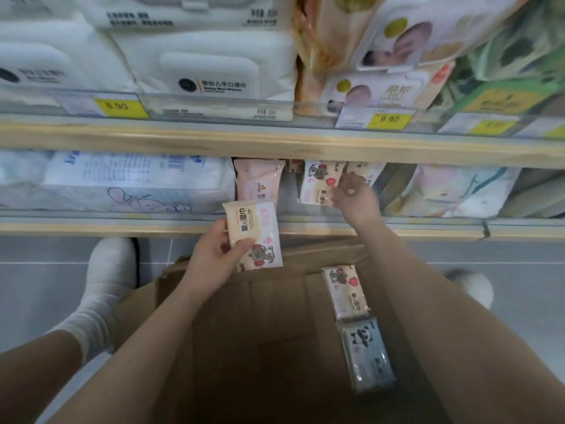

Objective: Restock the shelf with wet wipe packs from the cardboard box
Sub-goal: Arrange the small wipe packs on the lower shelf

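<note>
My left hand [214, 258] grips a cream and pink wet wipe pack with a koala print [255, 228], held upright just in front of the lower shelf edge [122, 228]. My right hand [354, 198] reaches into the lower shelf and pinches a matching koala pack [318, 185] standing there. Below my arms sits the open cardboard box [260, 332]. Against its right wall lie one more koala pack [347, 290] and a blue panda pack [368, 354].
A pink pack [258, 182] stands left of the koala pack on the lower shelf, with large white packs [122, 179] further left. The upper shelf holds white and pink wipe packs behind price tags [117, 106]. My white-socked foot [104, 276] rests on the grey floor left of the box.
</note>
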### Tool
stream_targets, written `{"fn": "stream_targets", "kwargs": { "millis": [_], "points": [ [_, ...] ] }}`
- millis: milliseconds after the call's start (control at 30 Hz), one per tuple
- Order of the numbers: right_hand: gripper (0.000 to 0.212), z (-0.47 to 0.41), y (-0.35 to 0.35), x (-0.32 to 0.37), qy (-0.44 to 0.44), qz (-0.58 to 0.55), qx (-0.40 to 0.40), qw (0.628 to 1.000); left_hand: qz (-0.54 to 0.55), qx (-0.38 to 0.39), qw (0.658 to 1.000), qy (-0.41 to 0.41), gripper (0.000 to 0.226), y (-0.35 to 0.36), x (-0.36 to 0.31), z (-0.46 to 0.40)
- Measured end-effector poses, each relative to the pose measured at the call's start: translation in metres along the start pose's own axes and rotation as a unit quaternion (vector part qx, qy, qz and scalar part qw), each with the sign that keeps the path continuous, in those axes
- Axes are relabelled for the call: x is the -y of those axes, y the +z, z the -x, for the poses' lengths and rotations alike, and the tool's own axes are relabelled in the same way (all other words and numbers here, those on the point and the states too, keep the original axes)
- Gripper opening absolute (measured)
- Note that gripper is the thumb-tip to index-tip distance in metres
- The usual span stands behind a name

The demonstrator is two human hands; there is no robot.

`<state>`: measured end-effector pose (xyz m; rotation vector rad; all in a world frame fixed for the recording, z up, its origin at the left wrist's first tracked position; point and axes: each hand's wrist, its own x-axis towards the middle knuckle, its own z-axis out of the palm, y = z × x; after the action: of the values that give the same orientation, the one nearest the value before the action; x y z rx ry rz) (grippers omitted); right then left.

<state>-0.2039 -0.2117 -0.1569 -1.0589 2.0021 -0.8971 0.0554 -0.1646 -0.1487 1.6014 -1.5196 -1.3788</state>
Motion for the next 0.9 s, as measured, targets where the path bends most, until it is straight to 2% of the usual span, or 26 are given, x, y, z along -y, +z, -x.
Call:
{"fn": "stream_targets", "kwargs": {
  "millis": [67,167,233,433,500,567,633,700,733,800,900],
  "points": [
    [0.029,0.018,-0.011,0.002,-0.020,-0.026,0.024,0.999,0.008,0.017,1.000,0.003,0.032,0.005,-0.007,0.001],
    [0.036,0.051,-0.026,0.009,-0.026,-0.036,0.175,0.984,0.029,0.050,0.998,0.029,0.033,0.021,-0.027,0.000],
    [0.030,0.068,-0.031,0.011,-0.035,-0.048,0.236,0.970,0.040,0.061,0.996,0.051,0.033,0.035,-0.043,-0.002],
    [0.012,0.079,-0.058,0.011,-0.070,-0.062,0.162,0.982,0.003,0.090,0.991,0.094,0.034,0.061,-0.065,-0.012],
    [0.009,0.072,-0.063,0.012,-0.088,-0.042,0.130,0.987,-0.111,0.113,0.981,0.109,0.051,0.055,-0.058,-0.011],
    [0.010,0.060,-0.062,0.012,-0.100,-0.009,0.085,0.991,-0.309,0.137,0.931,0.136,0.066,0.046,-0.040,-0.012],
    [0.010,0.044,-0.054,0.012,-0.095,0.006,0.064,0.993,-0.422,0.159,0.882,0.137,0.060,0.040,-0.021,-0.010],
    [0.006,0.028,-0.041,0.010,-0.079,0.008,0.064,0.995,-0.445,0.157,0.868,0.155,0.044,0.037,-0.001,-0.010],
    [0.013,0.020,-0.034,0.009,-0.066,0.014,0.060,0.996,-0.445,0.147,0.866,0.173,0.040,0.038,0.007,-0.009],
    [0.023,0.007,-0.020,0.005,-0.034,0.058,0.053,0.996,-0.445,0.124,0.864,0.202,0.041,0.038,0.018,-0.009],
    [0.022,-0.007,-0.008,-0.002,0.008,0.130,0.037,0.991,-0.443,0.110,0.862,0.221,0.048,0.037,0.025,-0.012]
  ]
}}
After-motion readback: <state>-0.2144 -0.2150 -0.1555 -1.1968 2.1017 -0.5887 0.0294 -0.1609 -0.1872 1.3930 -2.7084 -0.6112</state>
